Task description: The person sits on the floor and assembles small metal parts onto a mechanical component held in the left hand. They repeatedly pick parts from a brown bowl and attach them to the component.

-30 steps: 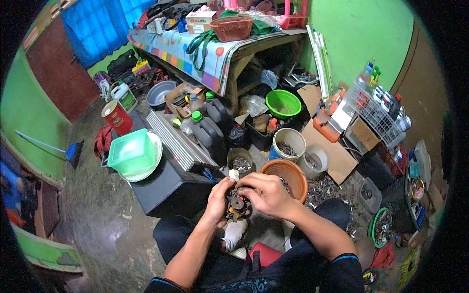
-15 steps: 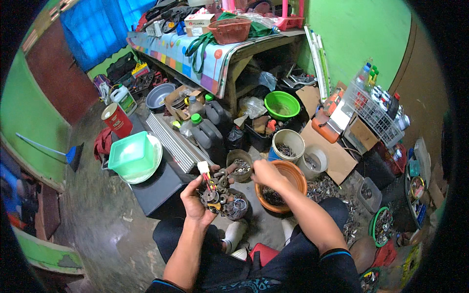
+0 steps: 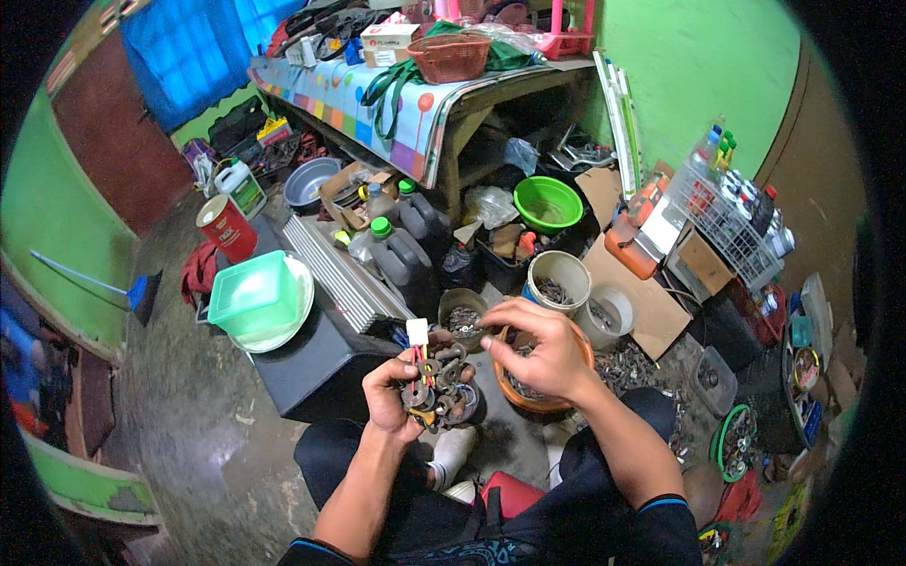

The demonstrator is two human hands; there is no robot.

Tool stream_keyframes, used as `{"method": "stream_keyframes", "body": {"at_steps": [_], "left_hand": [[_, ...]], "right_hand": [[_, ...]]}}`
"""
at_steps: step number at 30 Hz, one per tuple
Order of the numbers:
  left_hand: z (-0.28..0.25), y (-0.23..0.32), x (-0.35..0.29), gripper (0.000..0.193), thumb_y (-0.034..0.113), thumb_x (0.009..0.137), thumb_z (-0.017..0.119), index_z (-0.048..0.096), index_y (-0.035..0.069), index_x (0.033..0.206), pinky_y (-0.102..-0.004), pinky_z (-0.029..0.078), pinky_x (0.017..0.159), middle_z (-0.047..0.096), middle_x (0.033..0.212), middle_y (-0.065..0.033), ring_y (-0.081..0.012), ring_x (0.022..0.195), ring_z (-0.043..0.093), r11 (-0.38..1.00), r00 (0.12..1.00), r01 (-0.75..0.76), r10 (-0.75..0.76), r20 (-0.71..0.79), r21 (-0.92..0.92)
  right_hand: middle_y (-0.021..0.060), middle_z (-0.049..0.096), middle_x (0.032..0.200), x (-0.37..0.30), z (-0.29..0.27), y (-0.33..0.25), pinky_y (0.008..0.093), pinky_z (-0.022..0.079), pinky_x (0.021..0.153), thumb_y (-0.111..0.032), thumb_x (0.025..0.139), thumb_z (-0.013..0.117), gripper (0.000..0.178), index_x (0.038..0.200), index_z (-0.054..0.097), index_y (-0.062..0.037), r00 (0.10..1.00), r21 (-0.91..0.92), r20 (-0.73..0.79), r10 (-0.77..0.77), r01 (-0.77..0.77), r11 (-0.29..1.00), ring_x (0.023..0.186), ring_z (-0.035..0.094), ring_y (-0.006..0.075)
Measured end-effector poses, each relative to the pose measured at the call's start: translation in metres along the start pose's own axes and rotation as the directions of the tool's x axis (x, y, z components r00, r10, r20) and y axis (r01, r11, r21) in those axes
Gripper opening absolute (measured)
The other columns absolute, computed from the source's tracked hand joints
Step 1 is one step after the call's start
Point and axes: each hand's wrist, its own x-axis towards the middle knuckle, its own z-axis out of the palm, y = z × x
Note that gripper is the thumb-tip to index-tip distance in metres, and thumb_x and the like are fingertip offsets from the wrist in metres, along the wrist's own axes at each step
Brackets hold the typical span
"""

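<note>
My left hand [image 3: 389, 394] is closed around a handful of small metal parts [image 3: 434, 382], several of them ring-shaped like washers. Among them stands a white plug connector [image 3: 417, 331] on red and yellow wires. My right hand [image 3: 547, 354] hovers over the orange-brown pot [image 3: 587, 363], its thumb and fingers apart and pointing left toward the held parts. I see nothing between those fingers. Dark small pieces lie in the pot, partly hidden by the hand. Just beyond my hands sits a small round container [image 3: 442, 307] with metal bits in it.
A white bucket [image 3: 587, 274] and a translucent tub [image 3: 618, 335] stand beyond the pot. Loose metal bits [image 3: 637, 373] cover the floor to the right. At the left, a green plastic box [image 3: 247, 292] rests on a black case [image 3: 293, 377]. Dark jerrycans [image 3: 404, 264] stand before the table.
My right hand has turned and moved slightly, its fingers going from bunched together to spread apart. My left hand has shifted a little to the right with the metal parts and connector.
</note>
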Motion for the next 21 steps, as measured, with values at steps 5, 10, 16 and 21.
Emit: {"method": "stream_keyframes", "body": {"at_steps": [5,10,16,21], "left_hand": [[0.005,-0.003,0.001,0.055,0.023,0.073,0.049,0.047,-0.007,0.119,-0.0434,0.060,0.055,0.062,0.100,-0.0212,-0.0323,0.082,0.065,0.998,0.999,0.032,-0.034,0.033,0.063],[0.003,-0.003,0.001,0.049,0.024,0.075,0.047,0.050,-0.004,0.116,-0.0432,0.058,0.050,0.063,0.094,-0.0200,-0.0316,0.072,0.066,0.993,0.997,0.045,-0.037,-0.070,0.113],[-0.005,-0.002,0.003,0.046,0.024,0.077,0.047,0.051,-0.001,0.115,-0.0426,0.057,0.054,0.063,0.096,-0.0171,-0.0313,0.075,0.066,0.996,0.991,0.014,-0.002,-0.137,0.088],[-0.002,0.002,-0.001,0.040,0.026,0.076,0.048,0.054,0.003,0.108,-0.0451,0.055,0.054,0.061,0.093,-0.0164,-0.0315,0.075,0.065,0.990,0.961,-0.099,0.122,-0.247,0.103]], "right_hand": [[0.0137,0.065,0.100,-0.002,-0.008,-0.008,0.0347,0.046,0.086,-0.009,0.077,0.071,0.030,0.105,0.066,-0.0002,0.973,0.092,0.225,-0.057,0.037,0.995,0.098,0.061,0.0255],[0.0137,0.063,0.101,-0.004,-0.004,0.002,0.0364,0.046,0.082,-0.007,0.079,0.069,0.027,0.105,0.065,-0.0002,0.948,0.128,0.314,-0.045,0.005,0.992,0.093,0.060,0.0274],[0.0145,0.058,0.093,-0.003,0.007,0.001,0.0348,0.047,0.076,0.001,0.076,0.066,0.022,0.097,0.062,0.0015,0.992,-0.009,0.127,-0.014,0.016,1.000,0.089,0.060,0.0291],[0.0169,0.059,0.090,0.007,-0.005,0.023,0.0382,0.047,0.076,-0.008,0.082,0.064,0.020,0.098,0.061,0.0021,0.992,-0.169,-0.051,0.117,-0.124,0.978,0.087,0.060,0.0315]]}}
